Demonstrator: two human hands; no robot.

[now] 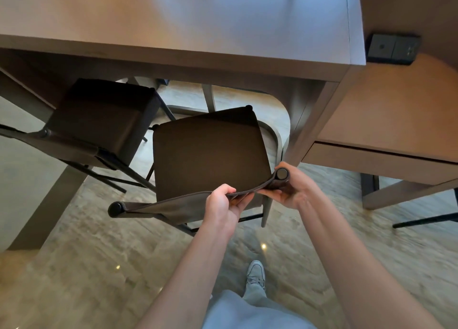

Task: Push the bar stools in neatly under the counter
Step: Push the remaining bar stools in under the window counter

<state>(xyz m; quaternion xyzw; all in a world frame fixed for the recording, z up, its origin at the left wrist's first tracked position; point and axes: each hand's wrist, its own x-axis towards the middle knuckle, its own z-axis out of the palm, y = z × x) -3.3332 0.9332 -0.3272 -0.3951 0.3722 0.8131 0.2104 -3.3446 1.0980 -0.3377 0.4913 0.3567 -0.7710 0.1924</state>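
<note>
- Two bar stools: one (104, 120) tucked under the table (198, 31), another (210, 155) half out.
- My left hand (223, 204) pinches its soft sling backrest (173, 204); my right hand (285, 187) grips the stiffer post (281, 174).
- I judge it light; push at posts.

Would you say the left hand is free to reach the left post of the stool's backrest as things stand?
Probably yes, once it lets go. The left hand grips the backrest fabric near its middle, and the left post sits uncovered further along the same edge, with nothing between them.
</note>
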